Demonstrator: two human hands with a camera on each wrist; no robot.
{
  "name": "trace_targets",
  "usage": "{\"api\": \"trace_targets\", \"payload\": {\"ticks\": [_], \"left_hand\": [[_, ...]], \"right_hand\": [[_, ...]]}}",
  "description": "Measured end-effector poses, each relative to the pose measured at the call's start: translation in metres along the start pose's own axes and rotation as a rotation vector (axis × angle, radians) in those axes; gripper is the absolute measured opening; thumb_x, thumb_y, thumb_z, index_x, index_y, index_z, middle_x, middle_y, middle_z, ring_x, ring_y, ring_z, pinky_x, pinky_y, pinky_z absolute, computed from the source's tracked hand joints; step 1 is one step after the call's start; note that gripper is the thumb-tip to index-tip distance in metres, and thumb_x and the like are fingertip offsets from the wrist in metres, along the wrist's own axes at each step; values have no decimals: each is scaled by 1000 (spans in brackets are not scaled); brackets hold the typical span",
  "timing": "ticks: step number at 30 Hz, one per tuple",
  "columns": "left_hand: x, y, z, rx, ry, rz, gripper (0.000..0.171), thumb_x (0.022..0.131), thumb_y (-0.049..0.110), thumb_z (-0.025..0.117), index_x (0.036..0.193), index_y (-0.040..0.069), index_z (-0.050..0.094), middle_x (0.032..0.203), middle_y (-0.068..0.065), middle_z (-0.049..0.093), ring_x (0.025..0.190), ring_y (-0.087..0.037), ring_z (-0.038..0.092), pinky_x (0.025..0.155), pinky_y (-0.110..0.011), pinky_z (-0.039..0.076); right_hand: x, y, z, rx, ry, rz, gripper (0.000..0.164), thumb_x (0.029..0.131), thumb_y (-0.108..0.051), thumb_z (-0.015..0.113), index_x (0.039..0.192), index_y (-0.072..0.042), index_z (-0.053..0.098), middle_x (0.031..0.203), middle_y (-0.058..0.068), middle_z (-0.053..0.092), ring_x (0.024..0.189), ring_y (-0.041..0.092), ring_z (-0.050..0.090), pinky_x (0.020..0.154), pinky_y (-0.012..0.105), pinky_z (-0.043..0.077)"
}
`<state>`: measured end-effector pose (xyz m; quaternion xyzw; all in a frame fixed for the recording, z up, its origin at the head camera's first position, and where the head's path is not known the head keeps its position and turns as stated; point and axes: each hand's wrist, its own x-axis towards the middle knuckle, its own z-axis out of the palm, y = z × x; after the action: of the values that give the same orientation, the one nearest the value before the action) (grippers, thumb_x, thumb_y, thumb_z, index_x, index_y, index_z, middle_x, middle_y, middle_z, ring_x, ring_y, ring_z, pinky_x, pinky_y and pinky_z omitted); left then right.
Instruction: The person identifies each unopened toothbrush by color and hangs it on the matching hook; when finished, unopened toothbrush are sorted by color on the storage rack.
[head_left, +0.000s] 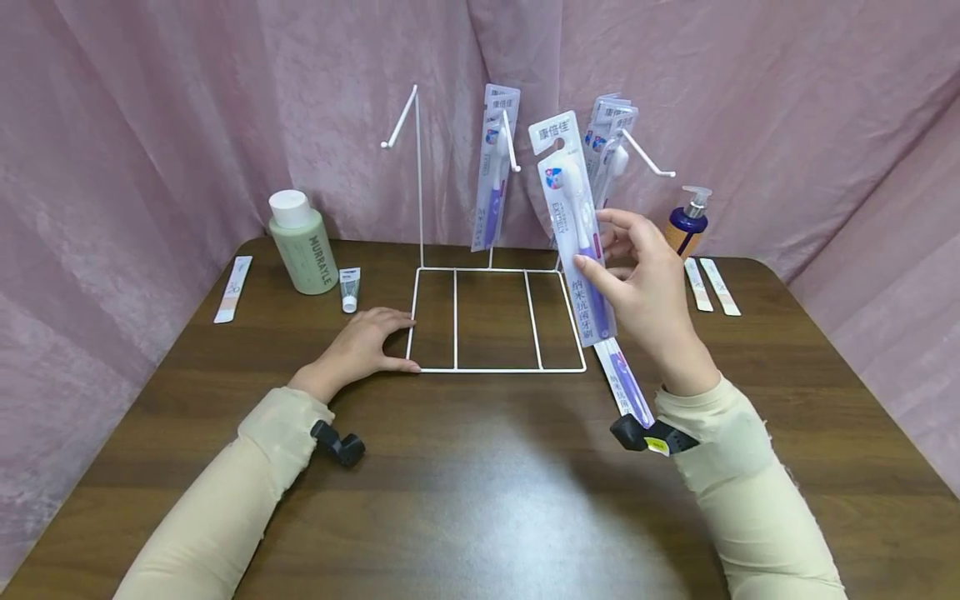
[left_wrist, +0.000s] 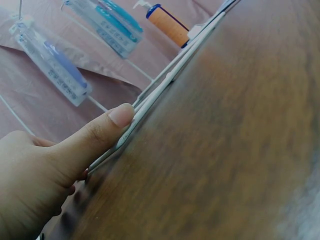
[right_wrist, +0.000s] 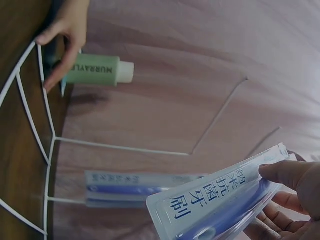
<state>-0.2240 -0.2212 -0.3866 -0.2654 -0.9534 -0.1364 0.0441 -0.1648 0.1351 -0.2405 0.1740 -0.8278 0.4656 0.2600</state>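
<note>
My right hand pinches a packaged toothbrush between thumb and fingers, upright in front of the rack's right hook. White-backed with a purple handle, the pack has a notched hole near its top. At the front left corner of the white wire rack, my left hand rests with thumb and fingers spread, touching the base. In the left wrist view its thumb presses on the wire. Toothbrush packs hang on the middle hook, and several more packs hang on the right one.
The left hook is bare. Another toothbrush pack lies under my right wrist. A green bottle, a small tube and a white sachet are at left. Behind my right hand are a pump bottle and two sachets.
</note>
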Motion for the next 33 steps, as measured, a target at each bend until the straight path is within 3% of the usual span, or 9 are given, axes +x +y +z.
{"api": "trace_targets", "payload": {"ticks": [9,17,25,33], "left_hand": [[0,0,-1,2,11,9,82,68,55,79,130,4,59,136,-15,58,131,-34,47,111,-52,33],[0,0,0,-3,11,6,82,68,55,79,130,5,59,136,-15,57,131,-34,46,111,-52,33],[0,0,0,1,2,-2,82,69,55,78,130,5,59,137,-15,57,132,-35,45,112,-53,32],[-1,1,-1,-7,-1,-9,82,68,55,78,131,5,59,137,-15,56,132,-35,45,112,-53,32]], "right_hand": [[1,2,21,-12,-35,-19,49,81,-4,75,126,-1,57,96,12,58,83,5,57,68,4,50],[4,7,37,-46,-49,-28,47,82,-7,75,125,-1,59,96,14,57,85,20,62,68,3,48],[16,15,56,-53,5,-7,46,83,-11,75,125,-2,60,98,17,61,84,26,63,71,32,52],[38,29,78,-15,34,51,46,85,-12,73,126,-2,57,103,20,62,87,30,65,77,36,54]]}}
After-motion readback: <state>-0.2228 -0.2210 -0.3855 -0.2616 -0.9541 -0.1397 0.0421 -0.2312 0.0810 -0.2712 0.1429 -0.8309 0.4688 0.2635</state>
